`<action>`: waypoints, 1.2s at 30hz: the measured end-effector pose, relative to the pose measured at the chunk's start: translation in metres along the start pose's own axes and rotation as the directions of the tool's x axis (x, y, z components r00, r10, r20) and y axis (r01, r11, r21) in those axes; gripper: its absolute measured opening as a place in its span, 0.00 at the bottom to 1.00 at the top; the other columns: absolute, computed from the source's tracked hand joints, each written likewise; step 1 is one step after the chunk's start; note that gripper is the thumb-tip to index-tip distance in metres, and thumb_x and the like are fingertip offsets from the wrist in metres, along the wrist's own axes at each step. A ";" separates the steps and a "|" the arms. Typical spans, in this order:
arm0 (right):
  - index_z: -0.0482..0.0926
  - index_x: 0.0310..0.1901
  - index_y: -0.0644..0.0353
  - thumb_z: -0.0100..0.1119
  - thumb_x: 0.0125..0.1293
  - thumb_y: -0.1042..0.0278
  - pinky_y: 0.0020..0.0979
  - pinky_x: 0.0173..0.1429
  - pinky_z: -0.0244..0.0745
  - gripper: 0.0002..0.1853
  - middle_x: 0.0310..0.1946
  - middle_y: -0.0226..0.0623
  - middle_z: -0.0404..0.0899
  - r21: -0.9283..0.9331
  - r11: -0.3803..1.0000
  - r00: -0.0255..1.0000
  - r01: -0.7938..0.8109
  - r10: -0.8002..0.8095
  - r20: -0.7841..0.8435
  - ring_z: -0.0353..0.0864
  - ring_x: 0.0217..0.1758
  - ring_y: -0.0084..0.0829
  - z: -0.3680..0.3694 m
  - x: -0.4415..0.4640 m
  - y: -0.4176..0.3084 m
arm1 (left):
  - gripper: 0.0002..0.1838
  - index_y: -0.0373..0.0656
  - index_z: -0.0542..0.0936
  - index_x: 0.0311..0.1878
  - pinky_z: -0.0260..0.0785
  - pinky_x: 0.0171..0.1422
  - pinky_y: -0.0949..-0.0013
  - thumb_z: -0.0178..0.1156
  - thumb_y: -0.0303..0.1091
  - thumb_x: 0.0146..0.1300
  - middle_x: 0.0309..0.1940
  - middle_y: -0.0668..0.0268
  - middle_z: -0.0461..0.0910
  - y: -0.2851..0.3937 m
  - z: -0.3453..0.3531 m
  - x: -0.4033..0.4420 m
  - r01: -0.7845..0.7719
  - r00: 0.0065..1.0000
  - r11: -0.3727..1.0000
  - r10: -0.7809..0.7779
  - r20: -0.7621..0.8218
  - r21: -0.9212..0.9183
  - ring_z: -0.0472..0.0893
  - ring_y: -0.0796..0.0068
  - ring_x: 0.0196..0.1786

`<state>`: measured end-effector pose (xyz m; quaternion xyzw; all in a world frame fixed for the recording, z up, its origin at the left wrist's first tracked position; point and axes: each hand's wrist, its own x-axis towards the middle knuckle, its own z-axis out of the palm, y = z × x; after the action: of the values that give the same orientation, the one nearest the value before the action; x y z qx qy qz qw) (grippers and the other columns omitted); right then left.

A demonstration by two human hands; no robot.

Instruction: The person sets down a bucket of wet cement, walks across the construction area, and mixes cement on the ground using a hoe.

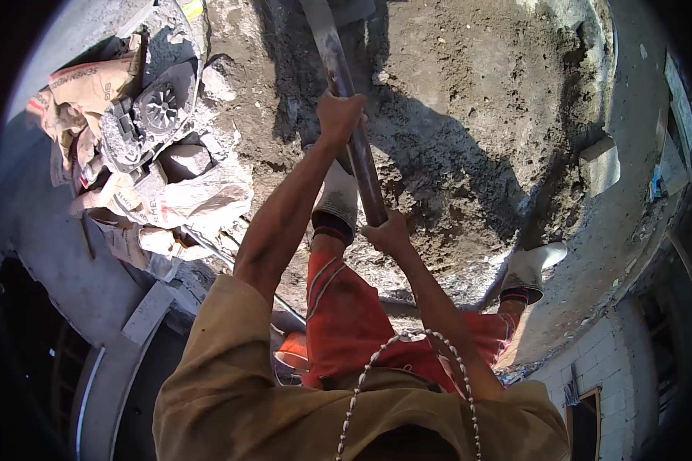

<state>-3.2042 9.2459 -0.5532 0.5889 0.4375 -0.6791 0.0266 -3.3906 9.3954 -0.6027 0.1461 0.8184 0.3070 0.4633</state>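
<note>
Both of my hands are wrapped round the thick, worn handle (367, 173) of a long tool that looks like a hoe. My left hand (340, 119) is closed on it farther out, with the arm stretched forward. Nearer my body, my right hand (388, 233) closes round the handle's end. A wide grey blade (352, 9) shows at the top edge, partly cut off by the frame. Under and around the tool lies rough, damp-looking grey-brown mix (454, 154), which my shadow partly covers.
Torn cement bags (96, 83), rubble and a dusty black part with a finned wheel (160, 109) lie at the left. My white boots (337, 192) stand apart at the mix's near side. A pale broken piece (601, 165) rests at the right by a grey curved surface (642, 131).
</note>
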 end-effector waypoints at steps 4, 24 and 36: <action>0.75 0.32 0.72 0.63 0.40 0.65 0.32 0.24 0.74 0.19 0.18 0.44 0.78 0.341 0.928 0.982 -0.149 0.098 0.163 0.79 0.20 0.31 0.075 0.089 -0.113 | 0.17 0.30 0.77 0.22 0.68 0.27 0.65 0.61 0.40 0.42 0.20 0.59 0.78 0.056 -0.073 0.129 -0.038 0.999 0.924 0.035 0.016 0.381 0.77 0.70 0.22; 0.75 0.41 0.71 0.62 0.41 0.63 0.31 0.37 0.77 0.25 0.28 0.43 0.80 0.145 0.829 0.768 -0.540 0.415 0.488 0.82 0.29 0.34 0.076 -0.089 0.051 | 0.13 0.28 0.78 0.23 0.70 0.25 0.67 0.60 0.33 0.41 0.18 0.56 0.77 -0.125 -0.063 -0.063 0.418 0.909 0.847 -0.389 -0.153 0.328 0.79 0.67 0.22; 0.78 0.36 0.65 0.62 0.38 0.59 0.37 0.38 0.74 0.22 0.27 0.50 0.79 -0.331 0.889 0.896 -0.318 0.396 0.202 0.81 0.31 0.40 -0.091 -0.184 0.142 | 0.07 0.36 0.73 0.24 0.66 0.20 0.64 0.58 0.30 0.46 0.17 0.58 0.72 -0.221 0.060 -0.204 0.663 0.732 0.715 -0.681 -0.005 -0.220 0.72 0.66 0.17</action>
<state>-2.9993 9.1272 -0.4751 0.5536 0.4078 -0.6632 0.2958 -3.2224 9.1406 -0.6304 -0.2224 0.7986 0.2054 0.5202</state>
